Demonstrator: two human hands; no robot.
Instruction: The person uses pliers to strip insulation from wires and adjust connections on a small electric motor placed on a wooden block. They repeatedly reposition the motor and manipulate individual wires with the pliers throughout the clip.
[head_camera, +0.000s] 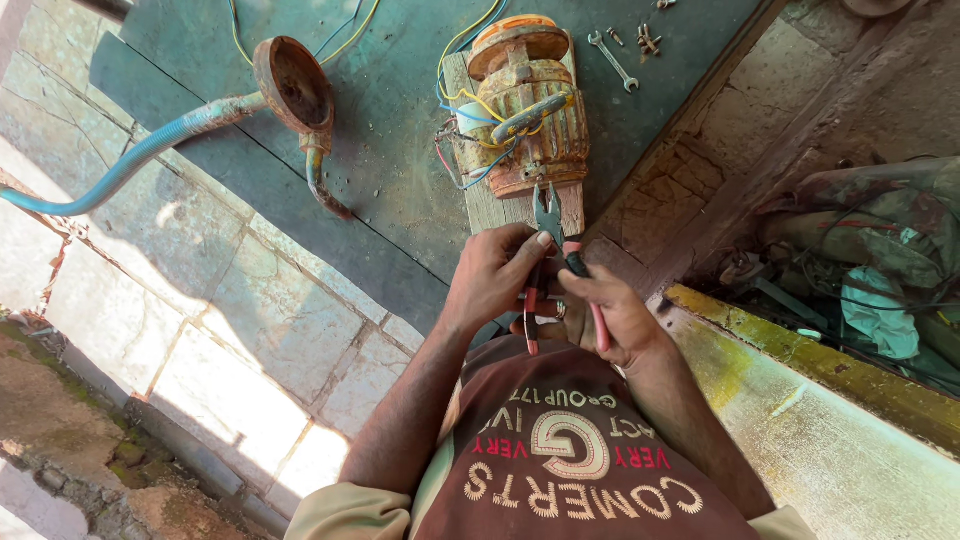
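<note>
A pair of pliers (549, 215) with red handles is held in front of my chest, its metal jaws pointing away toward the motor. My left hand (492, 275) grips it near the joint and one handle. My right hand (615, 315) wraps the other red handle. Just beyond the jaws, an orange, rusty electric motor (525, 110) lies on a wooden board (490, 208), with yellow, blue and red wires (462, 95) hanging from its side and a yellow-handled tool (530, 117) resting across it.
A rusty round pump part (293, 85) with a blue hose (130, 165) lies on the dark green sheet (380, 120). A spanner (613, 60) and small bolts (650, 40) sit past the motor. Tiled floor (210, 290) at left, a heap of old parts (870, 270) at right.
</note>
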